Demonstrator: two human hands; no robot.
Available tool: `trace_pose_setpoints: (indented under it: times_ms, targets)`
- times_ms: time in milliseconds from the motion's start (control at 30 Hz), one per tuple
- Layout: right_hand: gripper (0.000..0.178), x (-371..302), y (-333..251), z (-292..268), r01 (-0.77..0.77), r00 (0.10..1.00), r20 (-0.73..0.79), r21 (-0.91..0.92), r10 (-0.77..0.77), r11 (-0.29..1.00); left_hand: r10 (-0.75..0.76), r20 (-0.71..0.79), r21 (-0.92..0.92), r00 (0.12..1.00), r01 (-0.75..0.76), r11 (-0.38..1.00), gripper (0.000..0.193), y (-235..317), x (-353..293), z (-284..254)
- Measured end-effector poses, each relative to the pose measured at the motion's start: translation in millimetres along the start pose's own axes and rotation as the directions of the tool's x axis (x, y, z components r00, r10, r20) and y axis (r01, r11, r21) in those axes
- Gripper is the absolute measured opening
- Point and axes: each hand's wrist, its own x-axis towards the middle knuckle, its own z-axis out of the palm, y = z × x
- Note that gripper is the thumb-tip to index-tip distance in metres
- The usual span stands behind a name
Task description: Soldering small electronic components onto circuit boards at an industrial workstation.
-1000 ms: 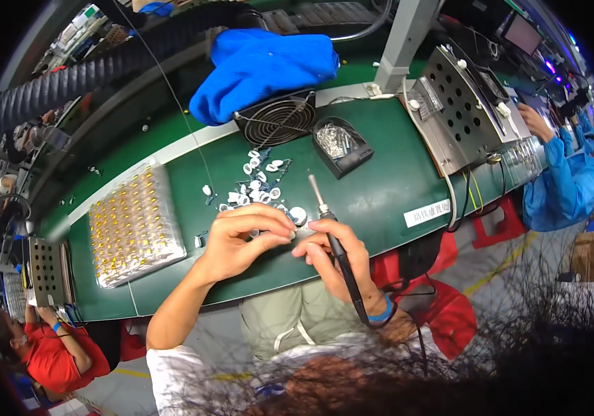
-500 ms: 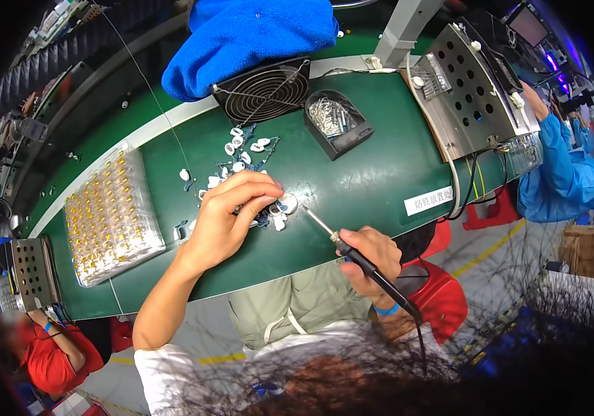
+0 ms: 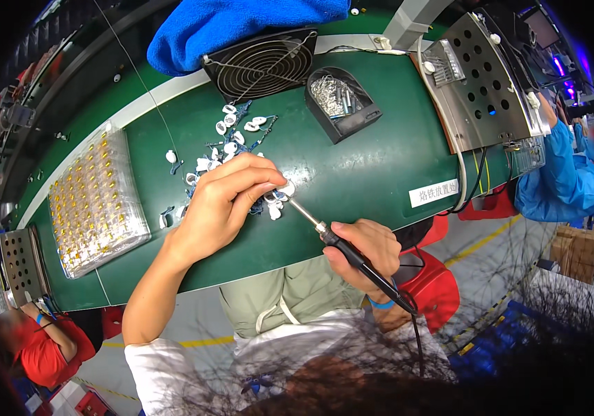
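Observation:
My left hand (image 3: pixel 224 201) pinches a small white part (image 3: pixel 285 188) with thin wires against the green bench mat (image 3: pixel 352 173). My right hand (image 3: pixel 365 251) grips a black soldering iron (image 3: pixel 338 244) like a pen, its metal tip touching that white part. A loose heap of several similar white parts with blue wires (image 3: pixel 231 142) lies just beyond my left fingers.
A clear tray of small gold pieces (image 3: pixel 96 201) lies at the left. A black fan (image 3: pixel 262 64), a blue cloth (image 3: pixel 241 24) and a black holder with wire wool (image 3: pixel 342 100) stand at the back. A perforated metal box (image 3: pixel 480 83) is at right; people work on both sides.
My hands have come nearer the bench's front edge in view. The iron's tip has moved in from beside the left hand onto the white part held by the fingers.

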Motion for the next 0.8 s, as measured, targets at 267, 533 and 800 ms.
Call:
trace_pose_setpoints:
  times_ms: [267, 533, 800]
  targets:
    - [0.035, 2.6, 0.3, -2.2, 0.011, 0.999, 0.042, 0.041, -0.012, 0.999, 0.015, 0.001, 0.005, 1.000, -0.015, 1.000, 0.014, 0.3, -0.7, -0.1]
    - [0.034, 2.5, 1.8, -4.3, 0.026, 0.997, 0.076, 0.070, -0.031, 0.997, 0.032, 0.008, 0.016, 0.999, -0.032, 0.999, 0.015, 1.5, -0.2, -0.1]
    - [0.036, 3.3, 1.9, -5.4, 0.027, 0.994, 0.103, 0.078, -0.035, 0.997, 0.051, -0.002, 0.016, 0.999, -0.051, 0.999, 0.016, -0.9, 0.4, 1.2]
